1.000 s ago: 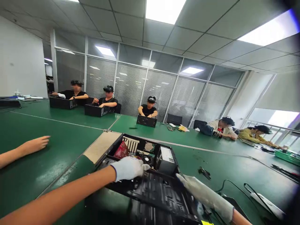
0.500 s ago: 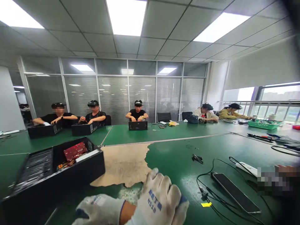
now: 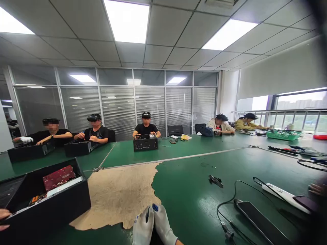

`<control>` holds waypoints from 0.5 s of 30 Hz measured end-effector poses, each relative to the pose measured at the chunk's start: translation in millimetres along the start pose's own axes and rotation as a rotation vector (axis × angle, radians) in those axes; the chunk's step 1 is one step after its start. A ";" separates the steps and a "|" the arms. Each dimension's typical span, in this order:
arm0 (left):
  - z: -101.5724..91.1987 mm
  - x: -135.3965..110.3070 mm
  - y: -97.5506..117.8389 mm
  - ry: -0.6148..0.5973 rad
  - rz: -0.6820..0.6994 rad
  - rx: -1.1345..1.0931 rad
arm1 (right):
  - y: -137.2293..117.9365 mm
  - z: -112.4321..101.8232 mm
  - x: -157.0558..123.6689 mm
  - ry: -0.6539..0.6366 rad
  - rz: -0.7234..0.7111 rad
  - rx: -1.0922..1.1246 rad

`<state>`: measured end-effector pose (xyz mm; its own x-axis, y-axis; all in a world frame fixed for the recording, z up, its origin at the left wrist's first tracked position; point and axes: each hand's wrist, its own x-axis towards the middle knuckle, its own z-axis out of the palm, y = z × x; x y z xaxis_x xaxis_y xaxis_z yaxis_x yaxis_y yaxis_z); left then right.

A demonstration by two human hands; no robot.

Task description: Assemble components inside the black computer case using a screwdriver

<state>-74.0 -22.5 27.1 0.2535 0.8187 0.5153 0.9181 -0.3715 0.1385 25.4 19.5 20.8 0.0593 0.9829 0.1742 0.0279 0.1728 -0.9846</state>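
At the bottom edge, my left hand [image 3: 142, 227] and my right hand [image 3: 163, 225] are both in white gloves. They are pressed side by side with the fingers pointing up and held close together. A small blue tip [image 3: 154, 206] shows at my right fingertips, and a dark sliver sits between the two hands; I cannot make out what it is. Both hands hover over the green table mat [image 3: 194, 204], beside its worn tan patch [image 3: 120, 194]. An open black computer case [image 3: 53, 204] with a red card [image 3: 59, 177] inside stands to the left, apart from my hands.
Another person's fingertips [image 3: 3, 215] touch the case at the left edge. A small black part [image 3: 216, 180], a phone [image 3: 260, 222] with cables and a white power strip [image 3: 283, 194] lie to the right. Several people work on black cases along the far side.
The view swung right and up, off the open case. My hands came off the case, drew together low at the bottom edge, and now show only their fingers. The case sits further left.
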 end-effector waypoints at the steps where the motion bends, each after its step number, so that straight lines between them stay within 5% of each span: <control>1: 6.2 -1.5 -1.3 0.009 -0.025 0.025 | 5.2 0.2 0.6 -0.012 -0.002 0.014; 8: 27.2 -8.7 -12.3 -0.032 0.001 0.223 | 1.1 -8.8 3.3 0.032 -0.044 -0.152; 15: 5.0 3.6 14.1 -0.183 -0.121 -0.039 | -52.7 -43.4 34.7 0.142 -0.354 -0.465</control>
<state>-58.6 -22.6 26.7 0.1967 0.9228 0.3314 0.9335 -0.2796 0.2244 69.3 41.8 79.5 0.0985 0.8469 0.5226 0.5019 0.4112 -0.7609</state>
